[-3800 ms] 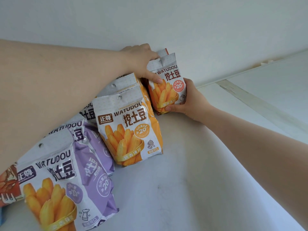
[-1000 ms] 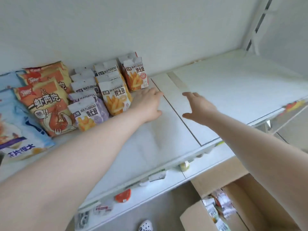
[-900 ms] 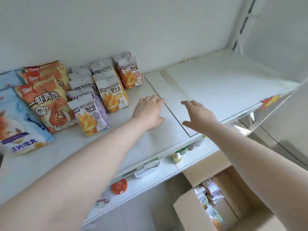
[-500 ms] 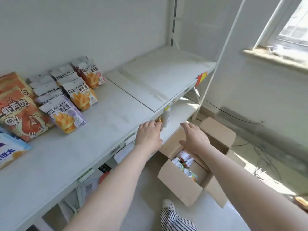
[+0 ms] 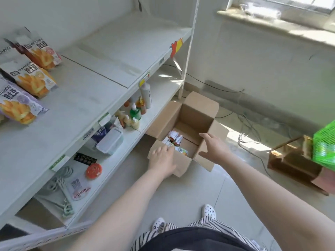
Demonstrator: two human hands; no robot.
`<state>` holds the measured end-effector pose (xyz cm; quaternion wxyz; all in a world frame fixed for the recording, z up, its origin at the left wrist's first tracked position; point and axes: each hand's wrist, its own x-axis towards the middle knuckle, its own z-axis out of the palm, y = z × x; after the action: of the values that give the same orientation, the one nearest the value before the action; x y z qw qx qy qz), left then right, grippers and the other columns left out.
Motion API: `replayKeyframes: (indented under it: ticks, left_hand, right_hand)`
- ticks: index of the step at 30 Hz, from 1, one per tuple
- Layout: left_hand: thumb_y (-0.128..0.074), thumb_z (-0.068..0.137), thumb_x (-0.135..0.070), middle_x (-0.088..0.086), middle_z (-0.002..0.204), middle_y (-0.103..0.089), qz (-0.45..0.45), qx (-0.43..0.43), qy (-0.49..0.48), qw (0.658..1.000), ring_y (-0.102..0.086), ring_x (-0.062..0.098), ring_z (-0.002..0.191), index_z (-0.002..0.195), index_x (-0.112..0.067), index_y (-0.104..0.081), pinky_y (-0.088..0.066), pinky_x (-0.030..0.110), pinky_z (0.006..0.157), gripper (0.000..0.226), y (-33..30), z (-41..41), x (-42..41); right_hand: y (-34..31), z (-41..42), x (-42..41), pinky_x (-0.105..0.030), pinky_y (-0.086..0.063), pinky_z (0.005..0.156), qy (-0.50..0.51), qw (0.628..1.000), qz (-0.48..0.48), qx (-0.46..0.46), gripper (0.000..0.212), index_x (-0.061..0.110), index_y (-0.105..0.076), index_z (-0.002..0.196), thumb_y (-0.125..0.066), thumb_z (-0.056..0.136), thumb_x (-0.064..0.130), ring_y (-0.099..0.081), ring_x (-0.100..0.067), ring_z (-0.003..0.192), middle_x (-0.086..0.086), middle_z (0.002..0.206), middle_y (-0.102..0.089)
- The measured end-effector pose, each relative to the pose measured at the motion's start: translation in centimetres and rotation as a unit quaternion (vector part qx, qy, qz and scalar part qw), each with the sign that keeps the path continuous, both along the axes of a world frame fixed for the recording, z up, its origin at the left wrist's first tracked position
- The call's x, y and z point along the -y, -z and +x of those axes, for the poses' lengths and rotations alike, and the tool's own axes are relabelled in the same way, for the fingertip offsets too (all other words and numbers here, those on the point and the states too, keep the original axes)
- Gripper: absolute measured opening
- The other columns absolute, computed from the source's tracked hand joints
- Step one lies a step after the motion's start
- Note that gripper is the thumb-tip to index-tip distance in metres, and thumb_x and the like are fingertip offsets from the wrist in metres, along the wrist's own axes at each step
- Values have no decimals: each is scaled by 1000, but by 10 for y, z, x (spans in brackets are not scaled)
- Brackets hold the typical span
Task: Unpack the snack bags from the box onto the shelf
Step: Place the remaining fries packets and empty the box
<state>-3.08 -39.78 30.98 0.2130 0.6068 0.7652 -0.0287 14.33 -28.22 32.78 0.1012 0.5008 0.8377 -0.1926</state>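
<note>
An open cardboard box (image 5: 196,113) stands on the floor by the shelf unit, with a few snack bags (image 5: 175,139) lying in its near left corner. My left hand (image 5: 161,160) hovers over the box's near left rim, fingers relaxed and reaching toward the bags. My right hand (image 5: 213,147) is spread open above the box's right side and holds nothing. On the white shelf (image 5: 87,91) at the left stand orange fries bags (image 5: 32,78) and a purple one (image 5: 16,105).
The lower shelf (image 5: 159,91) holds bottles (image 5: 139,107), a clear plastic tub (image 5: 110,142), a red lid and hangers. A wooden crate (image 5: 297,165) with a green basket (image 5: 324,147) sits on the floor at the right. Cables run along the wall. My feet show below.
My view has swung down from the shelf to the floor. Both hands have dropped from the shelf's edge to the open box, the left one reaching in.
</note>
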Motion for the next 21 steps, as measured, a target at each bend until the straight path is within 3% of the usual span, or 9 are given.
replayKeyframes:
  ticks: [8, 14, 18, 21]
  left_hand:
    - [-58, 88, -42, 5, 137, -46, -35, 30, -29, 999, -42, 27, 128, 139, -19, -38, -33, 38, 104, 59, 28, 87, -53]
    - [-57, 90, -43, 5, 140, -43, -46, 38, -90, 994, -40, 25, 129, 139, -21, -36, -33, 36, 102, 57, 46, 156, -110]
    - [-57, 89, -44, 4, 140, -44, -55, 46, -126, 989, -41, 26, 129, 142, -23, -34, -33, 38, 103, 61, 53, 180, -128]
    - [-58, 88, -44, 5, 139, -47, -83, 44, -157, 983, -43, 27, 129, 144, -24, -34, -33, 38, 105, 64, 59, 178, -134]
  right_hand:
    - [17, 99, -48, -39, -50, 90, -15, 1000, -16, 4, 77, 21, -28, 150, -70, 86, 34, -53, -27, 120, -5, 140, -48]
    - [29, 174, -108, -37, -47, 89, -56, 998, -18, 21, 75, 20, -28, 150, -68, 88, 34, -44, -27, 129, -5, 142, -46]
    - [37, 196, -145, -34, -42, 80, -81, 996, -25, 21, 74, 20, -29, 149, -68, 88, 34, -48, -28, 124, -6, 137, -49]
    - [44, 194, -174, -34, -43, 82, -85, 995, -48, 9, 74, 20, -29, 149, -69, 87, 34, -48, -28, 122, -7, 134, -50]
